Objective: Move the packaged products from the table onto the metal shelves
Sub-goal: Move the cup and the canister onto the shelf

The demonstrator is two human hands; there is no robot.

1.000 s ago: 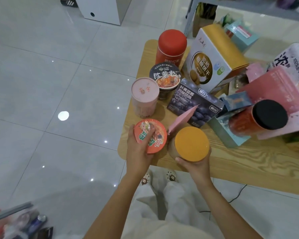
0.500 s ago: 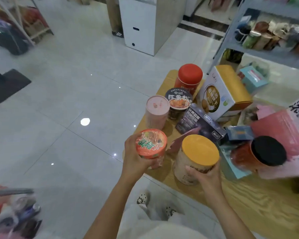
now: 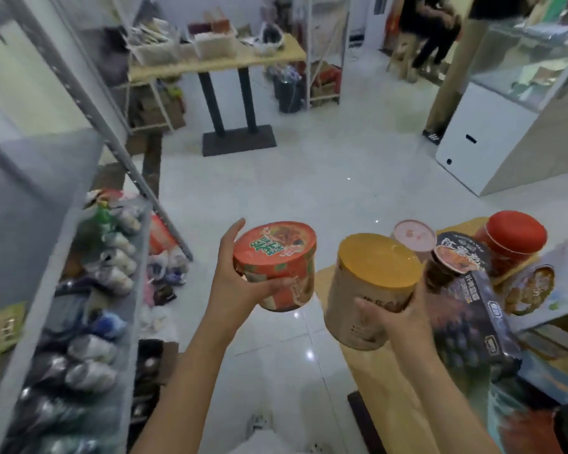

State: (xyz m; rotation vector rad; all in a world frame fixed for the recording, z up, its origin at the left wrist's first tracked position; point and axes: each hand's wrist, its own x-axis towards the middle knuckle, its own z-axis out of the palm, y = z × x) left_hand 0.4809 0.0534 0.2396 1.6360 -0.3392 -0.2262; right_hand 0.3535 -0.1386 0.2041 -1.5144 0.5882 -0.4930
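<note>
Gripping orange noodle cup (image 3: 276, 257), left hand (image 3: 240, 290) curls round its side; cup aloft over floor. Right hand (image 3: 394, 319) clamped round yellow-lidded canister (image 3: 371, 290), tilted, above table (image 3: 381, 381) edge. Metal shelves (image 3: 40, 191) at left, lower tier crowded with packets (image 3: 112, 276). Risks: one-handed hold slipping on tilted canister; cup nudging packets off crowded tier; clipping slanted upright (image 3: 112, 126).

Both items are now lifted off the bench (image 3: 371, 381). The left hand (image 3: 233, 283) carries the red noodle cup (image 3: 276, 263) out over the floor (image 3: 276, 185), past the bench edge. The right hand (image 3: 397, 317) raises the yellow-lidded canister (image 3: 371, 283), now tilted, above the bench corner. The view swings left: the metal shelves (image 3: 30, 198) enter at left.
</note>
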